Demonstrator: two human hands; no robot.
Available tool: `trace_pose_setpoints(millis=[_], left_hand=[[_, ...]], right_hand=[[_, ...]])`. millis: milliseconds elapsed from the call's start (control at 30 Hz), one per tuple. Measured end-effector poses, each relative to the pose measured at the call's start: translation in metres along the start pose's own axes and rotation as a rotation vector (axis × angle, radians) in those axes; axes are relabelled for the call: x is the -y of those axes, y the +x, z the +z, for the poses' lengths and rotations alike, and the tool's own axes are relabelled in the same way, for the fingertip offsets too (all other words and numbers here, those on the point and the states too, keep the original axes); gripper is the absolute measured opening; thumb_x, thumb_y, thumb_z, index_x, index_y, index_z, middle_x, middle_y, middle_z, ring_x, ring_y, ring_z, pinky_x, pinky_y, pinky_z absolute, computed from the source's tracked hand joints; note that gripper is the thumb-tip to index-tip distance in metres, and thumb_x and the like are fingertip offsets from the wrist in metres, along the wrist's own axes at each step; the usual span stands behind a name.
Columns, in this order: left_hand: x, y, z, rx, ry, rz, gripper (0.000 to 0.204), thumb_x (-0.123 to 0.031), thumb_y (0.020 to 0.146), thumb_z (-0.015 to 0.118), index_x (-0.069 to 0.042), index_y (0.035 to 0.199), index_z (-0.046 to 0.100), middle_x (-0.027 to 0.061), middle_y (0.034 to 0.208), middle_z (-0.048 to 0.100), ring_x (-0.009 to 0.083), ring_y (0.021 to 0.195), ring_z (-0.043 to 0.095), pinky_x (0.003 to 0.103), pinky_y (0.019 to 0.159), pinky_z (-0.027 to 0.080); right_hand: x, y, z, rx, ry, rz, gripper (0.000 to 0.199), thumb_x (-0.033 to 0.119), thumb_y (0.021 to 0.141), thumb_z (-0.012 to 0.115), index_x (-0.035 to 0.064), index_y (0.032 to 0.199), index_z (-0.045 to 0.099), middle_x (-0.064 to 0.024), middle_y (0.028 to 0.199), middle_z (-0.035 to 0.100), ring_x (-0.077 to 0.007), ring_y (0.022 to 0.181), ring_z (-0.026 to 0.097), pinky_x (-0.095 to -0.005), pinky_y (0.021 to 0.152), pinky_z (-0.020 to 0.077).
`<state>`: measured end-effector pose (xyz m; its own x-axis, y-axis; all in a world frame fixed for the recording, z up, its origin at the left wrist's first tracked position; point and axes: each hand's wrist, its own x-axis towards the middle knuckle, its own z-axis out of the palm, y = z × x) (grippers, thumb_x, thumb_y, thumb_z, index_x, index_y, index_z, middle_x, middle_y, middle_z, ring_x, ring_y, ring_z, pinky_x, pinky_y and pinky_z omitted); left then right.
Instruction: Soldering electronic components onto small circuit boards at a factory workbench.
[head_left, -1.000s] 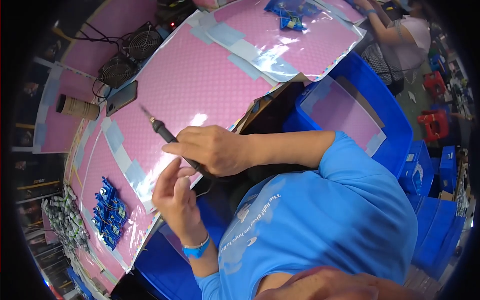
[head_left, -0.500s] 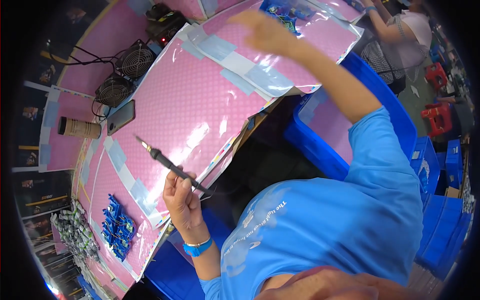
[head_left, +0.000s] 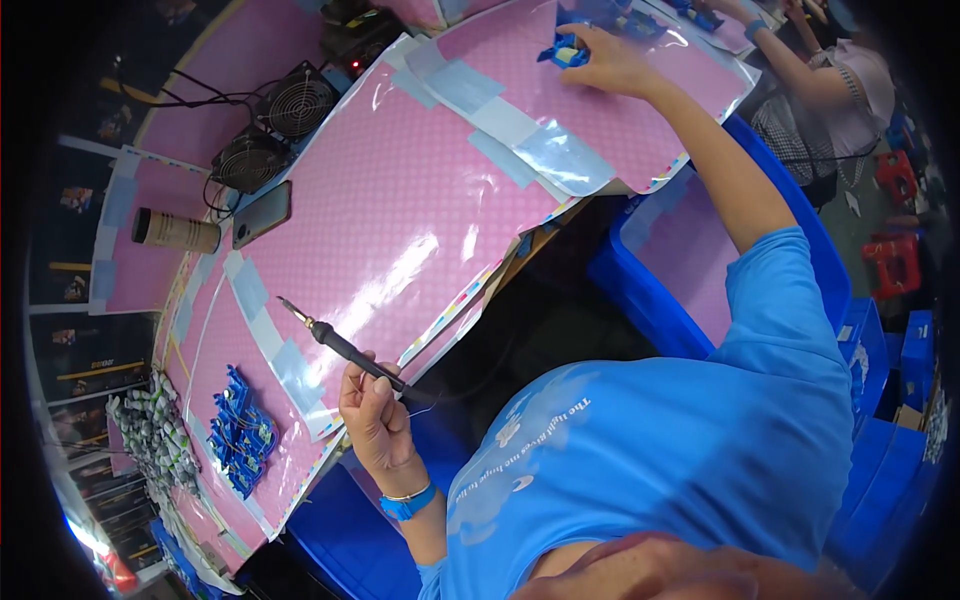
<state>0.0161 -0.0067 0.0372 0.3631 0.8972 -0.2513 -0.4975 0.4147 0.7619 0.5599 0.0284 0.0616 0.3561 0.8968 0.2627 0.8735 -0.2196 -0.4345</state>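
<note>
My left hand is closed around the handle of a black soldering iron. The iron slants over the pink sheet, its metal tip pointing up and left. A thin wire shows beside the fingers of that hand. Far off at the top, my right arm is stretched out, and my right hand pinches a small blue part with a pale patch on it. More blue parts lie just beyond that hand, partly blurred. Near the left edge of the table sits a heap of blue parts with thin wires.
Two black fans stand at the back left, near a phone and a brown cylinder. Grey-and-green pieces are piled far left. A blue bin stands below the table's right edge. Another person works at upper right.
My right hand has moved right and closed on a small blue part. The left hand still holds the soldering iron. The whole view has shifted slightly.
</note>
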Motion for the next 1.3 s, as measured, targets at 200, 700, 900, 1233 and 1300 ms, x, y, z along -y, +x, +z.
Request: trace_pose_setpoints(millis=[200, 700, 900, 1233, 1300], left_hand=[[0.0, -0.009, -0.005, -0.019, 0.02, 0.0, 0.043, 0.008, 0.085, 0.071, 0.002, 0.125, 0.058, 0.018, 0.095, 0.071, -0.003, 0.045, 0.031, 0.013, 0.037, 0.019], [-0.002, -0.034, -0.024, -0.027, -0.01, -0.005, 0.038, 0.007, 0.084, 0.072, -0.001, 0.12, 0.06, 0.014, 0.096, 0.073, -0.0033, 0.048, 0.035, 0.012, 0.039, 0.023], [0.002, -0.032, -0.032, 0.017, -0.047, -0.02, 0.037, 0.006, 0.085, 0.074, -0.002, 0.118, 0.061, 0.016, 0.098, 0.074, -0.0033, 0.049, 0.038, 0.012, 0.039, 0.024], [-0.003, -0.043, -0.042, 0.036, -0.036, -0.023, 0.037, 0.005, 0.084, 0.075, -0.002, 0.117, 0.061, 0.0163, 0.099, 0.075, -0.0029, 0.051, 0.045, 0.012, 0.039, 0.027], [-0.005, -0.041, -0.043, 0.048, -0.029, -0.024, 0.037, 0.006, 0.084, 0.074, -0.002, 0.117, 0.061, 0.0164, 0.099, 0.075, -0.0029, 0.051, 0.045, 0.012, 0.039, 0.026]], right_hand=[[0.08, 0.006, 0.023, 0.235, 0.482, 0.036, 0.069, 0.035, 0.077, 0.082, 0.0133, 0.139, 0.059, -0.0083, 0.117, 0.064, -0.02, 0.104, 0.061, -0.0317, 0.09, 0.0479], [0.218, -0.039, 0.036, 0.986, 0.139, -0.608, 0.077, 0.043, 0.072, 0.086, 0.007, 0.135, 0.061, -0.0175, 0.127, 0.062, -0.0324, 0.115, 0.06, -0.0416, 0.098, 0.0468], [0.241, -0.062, 0.029, 0.805, -0.181, -0.52, 0.069, 0.042, 0.082, 0.076, 0.0036, 0.137, 0.058, -0.022, 0.123, 0.064, -0.039, 0.118, 0.059, -0.0448, 0.101, 0.0467], [0.236, -0.128, 0.074, 0.133, 0.347, -0.451, 0.061, 0.039, 0.093, 0.071, 0.006, 0.142, 0.056, -0.0212, 0.144, 0.055, -0.0375, 0.134, 0.052, -0.0455, 0.112, 0.0413], [0.224, -0.124, 0.092, 0.113, 0.394, -0.474, 0.054, 0.035, 0.093, 0.071, 0.006, 0.138, 0.059, -0.0205, 0.144, 0.055, -0.0367, 0.134, 0.053, -0.0451, 0.113, 0.041]])
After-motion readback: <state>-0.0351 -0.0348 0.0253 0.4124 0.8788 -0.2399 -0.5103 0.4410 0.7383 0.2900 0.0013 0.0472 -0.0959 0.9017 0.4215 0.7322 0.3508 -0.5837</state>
